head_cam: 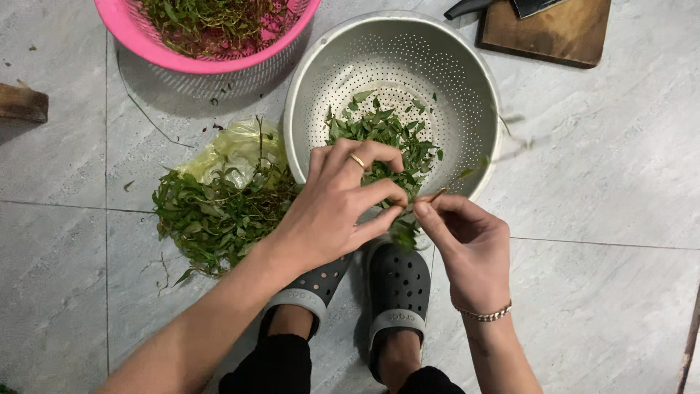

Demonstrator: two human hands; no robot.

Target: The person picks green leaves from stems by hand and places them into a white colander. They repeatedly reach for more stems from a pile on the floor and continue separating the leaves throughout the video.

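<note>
1. The colander (467, 87) is sitting at the centre top of the floor (598, 182), with plucked leaves (379, 131) lying inside it toward its 7 o'clock wall.
2. The basket (146, 44) is standing at 10 o'clock from the colander, just beside it, holding stems (211, 22).
3. The herb pile (219, 211) is lying at 8 o'clock from the colander, partly on a plastic bag (233, 146) that is touching the colander's rim.
4. The cutting board (561, 33) is lying at 2 o'clock from the colander, with a knife (496, 6) on it.
5. The left hand (335, 211) and right hand (467, 248) are meeting at the colander's 6 o'clock rim, pinching a sprig (430, 197) between them.
6. The 2 clogs (397, 284) are resting at 6 o'clock, under the hands.
7. A wooden block (22, 102) is lying at 9 o'clock, at the frame's edge.
</note>
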